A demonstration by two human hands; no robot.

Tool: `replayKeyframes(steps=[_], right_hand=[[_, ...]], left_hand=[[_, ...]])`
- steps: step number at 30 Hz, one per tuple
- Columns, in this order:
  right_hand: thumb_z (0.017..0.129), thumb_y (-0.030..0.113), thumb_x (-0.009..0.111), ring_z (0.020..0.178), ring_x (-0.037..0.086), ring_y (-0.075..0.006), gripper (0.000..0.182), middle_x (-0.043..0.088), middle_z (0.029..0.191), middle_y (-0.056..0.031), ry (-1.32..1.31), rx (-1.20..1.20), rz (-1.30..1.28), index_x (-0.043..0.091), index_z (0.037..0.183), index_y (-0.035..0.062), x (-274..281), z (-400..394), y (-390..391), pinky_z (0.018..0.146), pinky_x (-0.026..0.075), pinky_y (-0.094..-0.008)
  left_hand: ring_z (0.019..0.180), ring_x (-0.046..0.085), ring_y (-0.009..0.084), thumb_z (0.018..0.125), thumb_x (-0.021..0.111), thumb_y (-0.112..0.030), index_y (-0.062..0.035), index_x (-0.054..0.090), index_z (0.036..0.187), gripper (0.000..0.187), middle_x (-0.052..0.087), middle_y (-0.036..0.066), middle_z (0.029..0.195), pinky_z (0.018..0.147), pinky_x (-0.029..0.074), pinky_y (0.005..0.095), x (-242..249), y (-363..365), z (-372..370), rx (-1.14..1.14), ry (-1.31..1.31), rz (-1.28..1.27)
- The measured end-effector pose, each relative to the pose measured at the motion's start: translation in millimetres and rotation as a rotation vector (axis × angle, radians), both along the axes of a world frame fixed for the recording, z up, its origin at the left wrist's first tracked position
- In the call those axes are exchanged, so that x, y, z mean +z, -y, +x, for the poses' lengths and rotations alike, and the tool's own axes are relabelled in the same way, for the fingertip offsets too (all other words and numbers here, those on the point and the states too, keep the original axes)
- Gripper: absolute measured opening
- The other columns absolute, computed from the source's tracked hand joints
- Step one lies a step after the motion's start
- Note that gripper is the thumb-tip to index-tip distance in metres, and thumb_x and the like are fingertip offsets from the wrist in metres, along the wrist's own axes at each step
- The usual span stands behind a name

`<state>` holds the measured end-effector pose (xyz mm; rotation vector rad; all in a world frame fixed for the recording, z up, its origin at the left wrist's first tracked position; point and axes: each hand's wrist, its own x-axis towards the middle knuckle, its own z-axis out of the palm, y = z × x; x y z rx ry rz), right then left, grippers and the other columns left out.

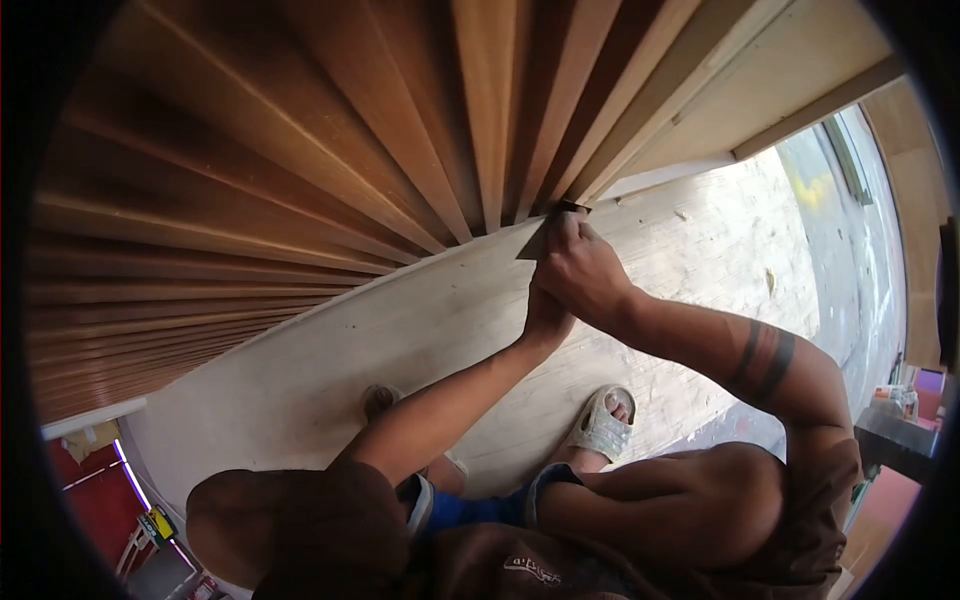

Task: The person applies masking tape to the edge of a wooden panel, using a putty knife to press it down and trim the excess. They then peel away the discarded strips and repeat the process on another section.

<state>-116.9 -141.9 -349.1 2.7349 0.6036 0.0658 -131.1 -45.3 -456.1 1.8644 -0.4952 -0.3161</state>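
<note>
My right hand (590, 268) is closed on a thin dark grey sheet (531, 246) with a pointed corner, which looks like a folded piece of sandpaper. Its upper end meets the bottom of the wooden slats (490, 130), close to a pale frame post (660, 105). Just below and partly behind the right hand is my left hand (548, 308), pressed close to it. The left fingers are mostly hidden, so their grip does not show.
The slatted wooden panel stands on a pale, dusty board (440, 310) that curves across the view. My sandalled foot (603, 420) rests on this board near my bent knees. At right lies a grey, paint-marked floor (860, 240). Red and dark items (100, 500) stand at lower left.
</note>
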Motion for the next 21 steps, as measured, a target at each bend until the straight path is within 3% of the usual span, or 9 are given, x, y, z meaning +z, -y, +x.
replayKeyframes(steps=[3, 6, 7, 8, 10, 12, 15, 21], right_hand=[[0.075, 0.022, 0.070, 0.105, 0.061, -0.0376, 0.022, 0.073, 0.088, -0.0194, 0.025, 0.028, -0.036, 0.082, 0.080, 0.0035, 11.6, 9.9, 3.9, 0.082, 0.056, -0.0382], [0.072, 0.019, 0.072, 0.088, 0.067, -0.0327, 0.020, 0.073, 0.080, -0.0176, -0.053, 0.195, 0.067, 0.081, 0.078, 0.0033, 18.6, 22.2, 14.1, 0.067, 0.057, -0.0366], [0.070, 0.018, 0.072, 0.082, 0.068, -0.0308, 0.018, 0.072, 0.077, -0.0171, -0.018, 0.203, 0.089, 0.081, 0.076, 0.0034, 12.7, 23.9, 15.8, 0.061, 0.057, -0.0361], [0.075, 0.025, 0.071, 0.082, 0.069, -0.0317, 0.015, 0.074, 0.072, -0.0074, 0.117, 0.246, 0.066, 0.082, 0.070, 0.0161, 7.4, 24.3, 16.6, 0.063, 0.057, -0.0393], [0.075, 0.025, 0.072, 0.083, 0.070, -0.0312, 0.013, 0.074, 0.072, -0.0065, 0.116, 0.213, 0.038, 0.082, 0.070, 0.0171, 8.8, 21.8, 14.7, 0.063, 0.057, -0.0386], [0.074, 0.023, 0.074, 0.087, 0.071, -0.0290, 0.009, 0.073, 0.073, -0.0049, 0.083, 0.214, -0.008, 0.081, 0.071, 0.0192, 11.4, 21.7, 15.2, 0.065, 0.060, -0.0366], [0.074, 0.023, 0.075, 0.089, 0.072, -0.0282, 0.008, 0.073, 0.073, -0.0033, 0.052, 0.189, 0.110, 0.082, 0.071, 0.0197, 16.6, 26.8, 19.7, 0.066, 0.060, -0.0361], [0.072, 0.021, 0.075, 0.085, 0.071, -0.0267, 0.006, 0.071, 0.069, 0.0000, 0.015, 0.245, 0.079, 0.081, 0.069, 0.0212, 17.9, 33.9, 19.0, 0.063, 0.059, -0.0350]], left_hand=[[0.128, 0.058, 0.0353, 0.104, 0.063, -0.023, 0.0017, 0.049, 0.143, 0.048, 0.058, 0.023, 0.138, 0.105, 0.048, 0.0445, 14.7, -4.7, 1.7, 0.000, -0.125, -0.113], [0.129, 0.054, 0.0392, 0.108, 0.054, -0.021, 0.0068, 0.047, 0.139, 0.042, 0.055, 0.030, 0.135, 0.104, 0.045, 0.0467, 7.9, 1.0, 4.3, 0.037, -0.171, -0.218], [0.128, 0.054, 0.0387, 0.109, 0.051, -0.020, 0.0072, 0.046, 0.140, 0.041, 0.055, 0.030, 0.136, 0.104, 0.044, 0.0455, 2.0, 0.2, -3.5, 0.093, -0.053, -0.048], [0.126, 0.055, 0.0378, 0.110, 0.050, -0.020, 0.0074, 0.045, 0.140, 0.040, 0.054, 0.029, 0.135, 0.103, 0.044, 0.0450, -4.4, 0.1, -6.9, 0.090, -0.029, -0.046], [0.123, 0.056, 0.0370, 0.111, 0.048, -0.020, 0.0077, 0.044, 0.140, 0.040, 0.054, 0.028, 0.134, 0.102, 0.044, 0.0446, 10.2, 3.0, -4.5, 0.069, 0.001, -0.048], [0.121, 0.055, 0.0282, 0.114, 0.044, -0.036, 0.0086, 0.046, 0.139, 0.051, 0.057, 0.021, 0.131, 0.101, 0.045, 0.0392, 25.5, 4.8, -4.1, 0.115, -0.229, -0.131], [0.114, 0.057, 0.0256, 0.114, 0.044, -0.036, 0.0088, 0.051, 0.131, 0.048, 0.060, 0.019, 0.123, 0.097, 0.045, 0.0389, 21.0, 5.0, 0.3, 0.094, -0.267, -0.165], [0.105, 0.058, 0.0228, 0.114, 0.045, -0.035, 0.0089, 0.054, 0.123, 0.045, 0.063, 0.015, 0.115, 0.090, 0.047, 0.0396, 24.3, 14.9, -4.4, 0.188, -0.243, -0.163]])
